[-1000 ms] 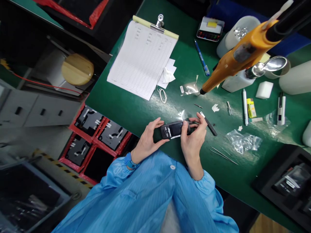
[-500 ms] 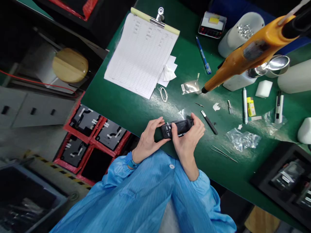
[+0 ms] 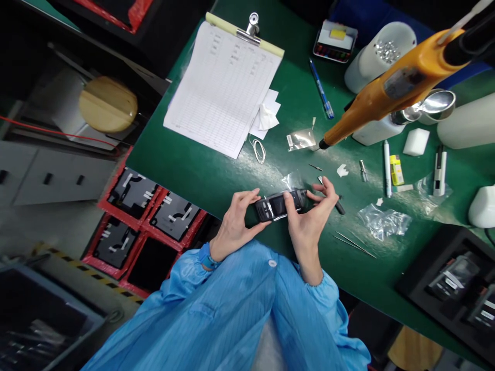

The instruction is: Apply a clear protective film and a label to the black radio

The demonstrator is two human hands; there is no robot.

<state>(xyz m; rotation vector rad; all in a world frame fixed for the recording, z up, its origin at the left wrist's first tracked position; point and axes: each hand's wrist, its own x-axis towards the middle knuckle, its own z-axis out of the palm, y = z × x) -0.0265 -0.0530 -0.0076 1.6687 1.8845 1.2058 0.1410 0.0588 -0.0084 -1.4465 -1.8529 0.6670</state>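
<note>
A black handheld device [image 3: 275, 205] with a dark screen and several keys lies sideways just above the table's near edge. Clear plastic shines over part of its face. My left hand [image 3: 236, 224] grips the keyed end between thumb and fingers. My right hand [image 3: 310, 226] holds the other end, its thumb pressed on the screen and its forefinger at the tip; some of its fingers are lifted apart. Beyond the device lies a bit of clear film [image 3: 293, 180]. A black-handled blade tool [image 3: 339, 206] is partly hidden behind my right hand.
An orange electric screwdriver [image 3: 381, 98] hangs over the right side. A clipboard [image 3: 228, 87] with a form lies at the far left. Tweezers [image 3: 355, 244], a crumpled clear bag [image 3: 384, 221] and a black foam tray [image 3: 425, 268] are to the right. Red-edged trays [image 3: 133, 224] stand below the table's left edge.
My right thumb has slid rightward along the device's screen, and the right hand's fingers have spread and moved right, over the blade tool. My left hand keeps its hold. The view has shifted slightly.
</note>
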